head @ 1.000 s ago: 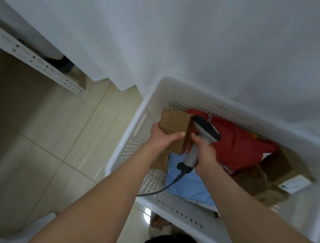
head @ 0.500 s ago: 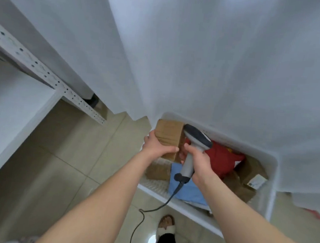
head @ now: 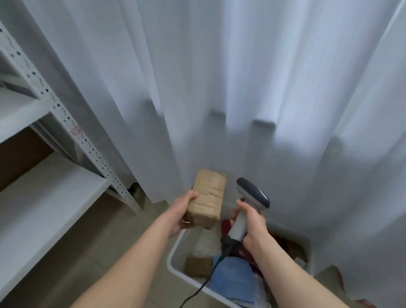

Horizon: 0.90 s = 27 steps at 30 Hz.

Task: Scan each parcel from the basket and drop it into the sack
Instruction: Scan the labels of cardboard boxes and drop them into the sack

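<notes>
- Two hands raised above the basket [head: 176,252].
- Left hand [head: 181,215] grips the box [head: 207,198] from its left side.
- Right hand [head: 248,225] clasps the scanner [head: 247,208], just beside the box.

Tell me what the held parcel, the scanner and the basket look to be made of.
Parcel: probably cardboard wrapped in brown tape, going by the matt tan face with banded seams. Scanner: likely moulded plastic, smooth pale grey handle, dark glossy head. Basket: seemingly white plastic, with a smooth rounded rim.
</notes>
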{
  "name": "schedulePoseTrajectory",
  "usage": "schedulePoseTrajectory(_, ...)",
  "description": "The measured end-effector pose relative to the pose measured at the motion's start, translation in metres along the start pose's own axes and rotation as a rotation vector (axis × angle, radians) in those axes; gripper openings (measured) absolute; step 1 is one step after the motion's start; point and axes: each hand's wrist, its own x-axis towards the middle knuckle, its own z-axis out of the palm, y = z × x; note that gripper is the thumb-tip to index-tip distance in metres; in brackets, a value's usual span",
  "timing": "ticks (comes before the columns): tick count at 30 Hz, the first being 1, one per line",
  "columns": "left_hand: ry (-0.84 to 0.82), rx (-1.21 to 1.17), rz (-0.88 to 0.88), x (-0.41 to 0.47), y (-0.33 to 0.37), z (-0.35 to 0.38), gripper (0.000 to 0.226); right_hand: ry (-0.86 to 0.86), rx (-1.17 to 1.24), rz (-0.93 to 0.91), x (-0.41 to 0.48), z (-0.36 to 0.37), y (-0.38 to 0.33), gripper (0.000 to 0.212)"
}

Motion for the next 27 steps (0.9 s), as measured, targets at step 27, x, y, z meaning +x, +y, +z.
schedulePoseTrajectory(27, -0.142, -0.071, 0.227, -0.098, 0.068, -0.052, 0.041, -0.035, -0.273, -0.334, -0.144, 0.068, -0.047, 0.012)
